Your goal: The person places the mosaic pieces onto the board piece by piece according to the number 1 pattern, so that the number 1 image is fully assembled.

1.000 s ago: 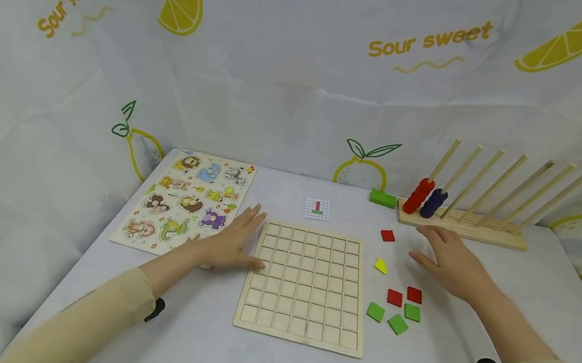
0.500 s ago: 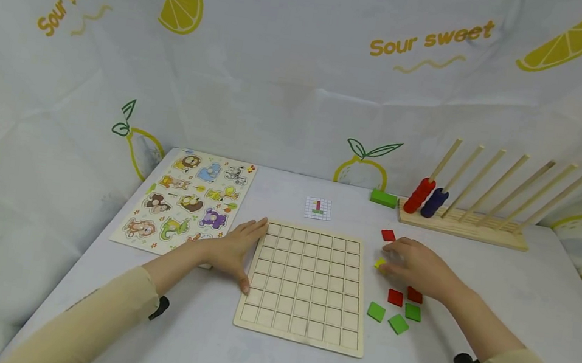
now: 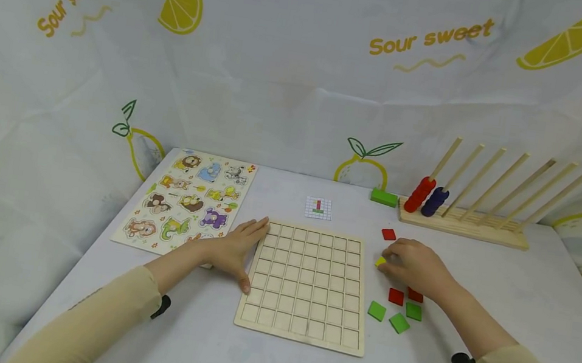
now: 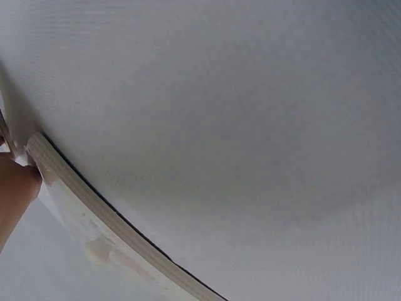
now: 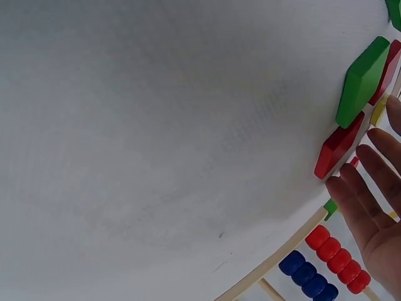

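Observation:
My left hand lies spread along the left edge of a square wooden grid board, thumb at the lower side and fingertips by the upper left corner. In the left wrist view only part of that hand shows. My right hand pinches a small yellow tile between thumb and index finger, right of the board. The right wrist view shows the hand with its other fingers extended, the yellow tile by thumb and index. Red tiles and green tiles lie close below it.
A single red tile lies beyond the right hand. Behind it stand a green block and a wooden bead rack with red and blue beads. An animal puzzle board lies at left. A small printed grid card sits behind the grid board.
My right hand has moved left and down onto the yellow tile, fingers closing around it. My left thumb has slid down the grid board's left edge.

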A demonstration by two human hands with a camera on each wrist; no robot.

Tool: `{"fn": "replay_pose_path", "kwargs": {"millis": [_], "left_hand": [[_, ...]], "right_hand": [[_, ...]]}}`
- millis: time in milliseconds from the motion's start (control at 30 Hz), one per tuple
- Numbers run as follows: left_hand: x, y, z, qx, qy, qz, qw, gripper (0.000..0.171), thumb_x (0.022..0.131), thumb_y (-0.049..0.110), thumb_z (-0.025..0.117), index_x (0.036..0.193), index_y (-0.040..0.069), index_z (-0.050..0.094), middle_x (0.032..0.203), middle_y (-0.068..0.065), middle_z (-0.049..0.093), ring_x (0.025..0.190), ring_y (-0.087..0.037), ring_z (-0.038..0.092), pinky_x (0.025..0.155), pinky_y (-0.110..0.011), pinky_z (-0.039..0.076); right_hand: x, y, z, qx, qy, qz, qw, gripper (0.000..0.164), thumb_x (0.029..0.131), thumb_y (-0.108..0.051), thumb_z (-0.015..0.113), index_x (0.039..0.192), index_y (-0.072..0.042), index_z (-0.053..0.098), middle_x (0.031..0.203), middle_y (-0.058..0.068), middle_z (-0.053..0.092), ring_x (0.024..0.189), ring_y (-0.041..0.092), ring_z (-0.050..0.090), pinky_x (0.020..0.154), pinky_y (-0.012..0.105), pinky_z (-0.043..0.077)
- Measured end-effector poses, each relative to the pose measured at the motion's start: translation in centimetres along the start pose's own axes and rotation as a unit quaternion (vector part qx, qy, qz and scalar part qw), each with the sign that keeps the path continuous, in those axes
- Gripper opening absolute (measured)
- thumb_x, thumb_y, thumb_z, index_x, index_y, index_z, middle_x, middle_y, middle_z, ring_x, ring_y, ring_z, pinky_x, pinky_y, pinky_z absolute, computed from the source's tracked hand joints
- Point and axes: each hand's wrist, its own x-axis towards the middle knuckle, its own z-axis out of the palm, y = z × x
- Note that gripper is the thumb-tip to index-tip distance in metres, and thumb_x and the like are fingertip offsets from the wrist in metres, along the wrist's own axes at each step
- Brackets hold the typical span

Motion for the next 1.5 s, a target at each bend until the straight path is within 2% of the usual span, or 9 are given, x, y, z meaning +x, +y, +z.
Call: {"fn": "replay_pose_path", "kwargs": {"millis": [200,367,633,933,1133,1300,1500], "left_hand": [[0.0,0.2,-0.2,0.016,-0.006,-0.002,0.9998,0.141,0.059,0.049,0.092,0.159,0.002,0.003,0.168,-0.015,-0.009,0.155,-0.043,-0.004,0.126,-0.060,0.011],[0.3,0.3,-0.5,0.031,-0.003,-0.007,0.9995,0.138,0.061,0.050,0.090,0.159,0.003,0.006,0.169,-0.015,-0.003,0.155,-0.042,0.003,0.126,-0.057,0.015],[0.6,0.1,-0.8,0.034,0.010,-0.020,0.9992,0.130,0.063,0.049,0.090,0.159,0.005,0.013,0.168,-0.015,0.007,0.154,-0.040,0.009,0.125,-0.056,0.020],[0.5,0.8,-1.2,0.037,0.006,-0.030,0.9988,0.131,0.062,0.047,0.091,0.159,0.005,0.013,0.168,-0.015,0.006,0.154,-0.041,0.009,0.125,-0.058,0.020],[0.5,0.9,-1.2,0.043,0.005,-0.035,0.9984,0.132,0.062,0.047,0.091,0.159,0.005,0.012,0.169,-0.014,0.005,0.155,-0.040,0.009,0.124,-0.059,0.020],[0.6,0.7,-1.2,0.047,0.004,-0.038,0.9981,0.132,0.062,0.048,0.091,0.159,0.006,0.011,0.169,-0.012,0.005,0.155,-0.039,0.009,0.125,-0.058,0.020],[0.6,0.5,-1.0,0.046,0.004,-0.036,0.9983,0.132,0.062,0.048,0.090,0.159,0.006,0.012,0.169,-0.013,0.004,0.155,-0.038,0.008,0.126,-0.055,0.020]], "right_hand": [[0.0,-0.1,0.1,-0.001,0.012,-0.003,1.000,0.023,0.081,-0.023,0.079,0.097,-0.006,0.077,0.098,0.008,0.076,0.099,0.031,0.069,0.089,0.052,0.057],[0.1,-0.3,0.2,-0.002,0.016,0.002,1.000,0.022,0.080,-0.021,0.080,0.097,-0.007,0.077,0.098,0.008,0.076,0.097,0.030,0.068,0.087,0.052,0.057],[0.3,-0.6,0.4,0.013,-0.005,0.025,1.000,0.022,0.081,-0.019,0.079,0.099,-0.008,0.075,0.099,0.008,0.075,0.094,0.026,0.066,0.087,0.050,0.058],[1.1,-0.6,0.5,0.087,-0.011,0.019,0.996,0.018,0.080,-0.011,0.079,0.095,-0.011,0.069,0.087,0.002,0.070,0.083,0.016,0.061,0.080,0.039,0.057],[2.0,-0.3,0.4,0.123,0.009,0.010,0.992,0.008,0.086,-0.007,0.072,0.093,-0.010,0.070,0.083,0.001,0.069,0.080,0.014,0.060,0.074,0.031,0.054],[3.3,-0.9,0.2,0.147,0.028,0.016,0.989,0.009,0.089,-0.006,0.068,0.098,-0.007,0.072,0.087,0.006,0.069,0.082,0.017,0.060,0.075,0.033,0.053],[4.8,-2.8,0.2,0.187,0.015,0.014,0.982,0.012,0.092,-0.008,0.067,0.102,-0.008,0.073,0.095,0.008,0.070,0.091,0.021,0.063,0.082,0.036,0.055]]}}
